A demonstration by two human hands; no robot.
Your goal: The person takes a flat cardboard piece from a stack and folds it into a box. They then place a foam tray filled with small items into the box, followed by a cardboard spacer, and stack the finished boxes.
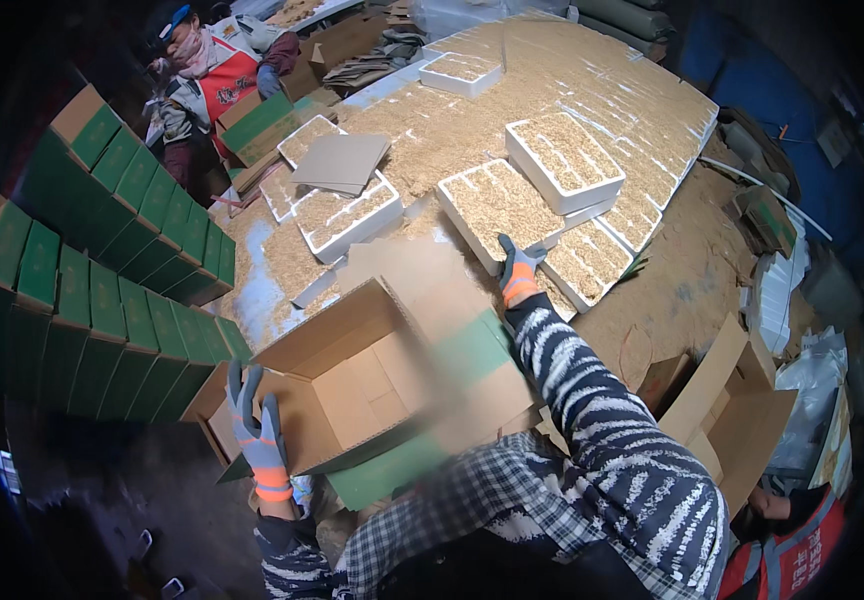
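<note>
An empty cardboard box (360, 382) with its top flaps spread stands before me, brown inside and green outside. My left hand (261, 431), in a grey and orange work glove, rests at the box's left edge with its fingers apart. Reaching forward, my right hand (518, 270) in a matching glove touches the near right corner of a white foam tray (469, 238) full of small tan pieces; whether its fingers grip the rim is unclear. Another filled foam tray (578, 193) sits stacked behind it, and one more (589, 296) lies to the right of the hand.
Green cardboard boxes (101, 315) stand in rows on the left. Flat grey sheets (342, 161) lie over filled trays. Tan material covers the long table (627, 97). A co-worker in a red apron (233, 82) is at the upper left; another person's red vest (792, 547) shows lower right, near an open box (747, 412).
</note>
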